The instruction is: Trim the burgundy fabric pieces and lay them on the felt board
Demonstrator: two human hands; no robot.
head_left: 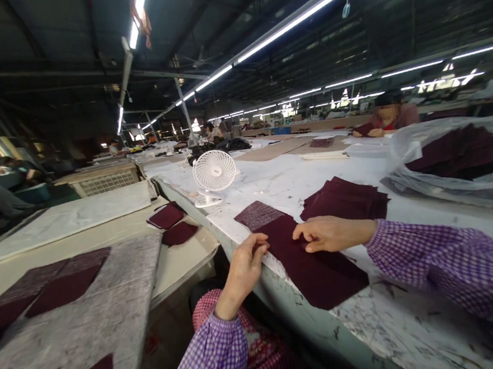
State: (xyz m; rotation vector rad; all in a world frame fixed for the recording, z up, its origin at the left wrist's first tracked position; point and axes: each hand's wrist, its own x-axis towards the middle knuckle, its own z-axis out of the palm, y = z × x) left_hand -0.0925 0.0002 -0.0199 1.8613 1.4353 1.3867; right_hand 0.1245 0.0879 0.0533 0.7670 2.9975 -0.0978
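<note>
A dark maroon fabric piece (311,275) lies along the near edge of the white worktable, with a speckled greyish patch (259,216) at its far end. At its left edge is my left hand (247,262), thumb and fingertips pinched together on the cloth border. My right hand (328,233) rests over the fabric's right side, fingers bent but apart, with nothing visible between them. Just beyond the right hand sits a fanned stack of maroon fabric pieces (342,196), partly hidden by that hand.
A white clip fan (214,171) stands at the table's left edge. Right of the stack is a clear plastic bag (401,180) of maroon pieces. On the lower left, a grey board (120,295) bears more cut pieces. A co-worker (388,116) sits across the table.
</note>
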